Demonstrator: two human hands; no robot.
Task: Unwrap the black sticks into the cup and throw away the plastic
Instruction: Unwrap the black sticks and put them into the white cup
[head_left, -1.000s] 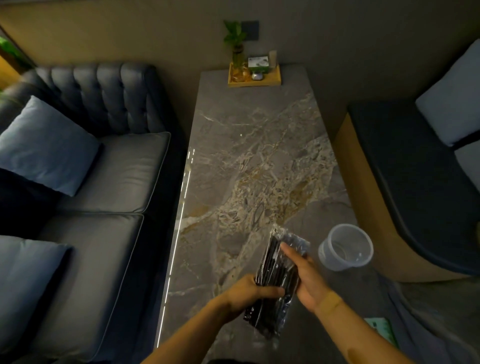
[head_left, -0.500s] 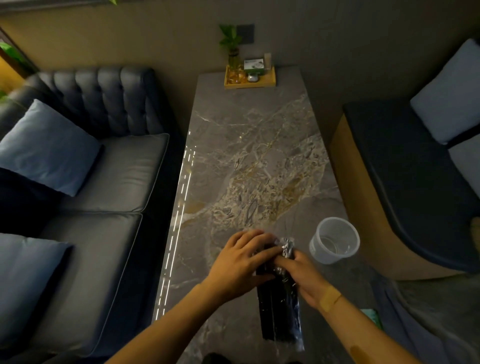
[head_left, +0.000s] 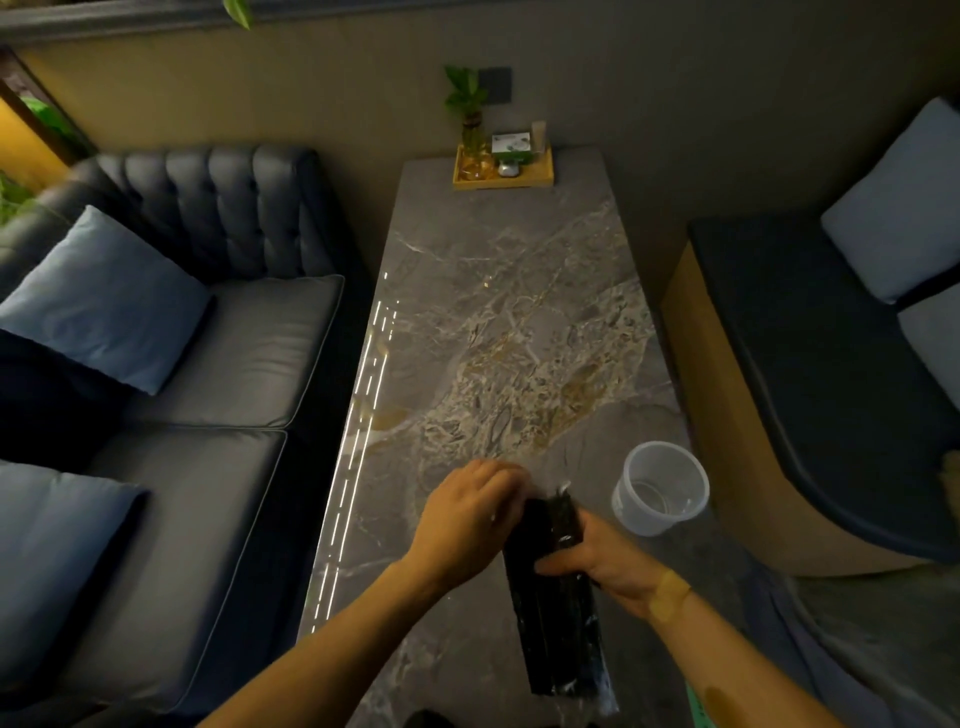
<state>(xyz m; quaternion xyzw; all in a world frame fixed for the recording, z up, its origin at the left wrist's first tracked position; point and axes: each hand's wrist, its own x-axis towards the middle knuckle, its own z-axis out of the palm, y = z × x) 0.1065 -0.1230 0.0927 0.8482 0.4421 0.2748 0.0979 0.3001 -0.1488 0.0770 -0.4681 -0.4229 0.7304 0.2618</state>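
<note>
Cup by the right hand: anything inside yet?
The cup looks empty: its clear bottom shows, with no black sticks. They are in the packet, held by the right hand with the left hand at its top. Contents are partly covered.

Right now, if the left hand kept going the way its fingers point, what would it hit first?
The left hand points right, at the top end of the wrapped pack of black sticks, which the right hand holds. It would meet that pack first; it may already be touching the plastic, depth is unclear.
</note>
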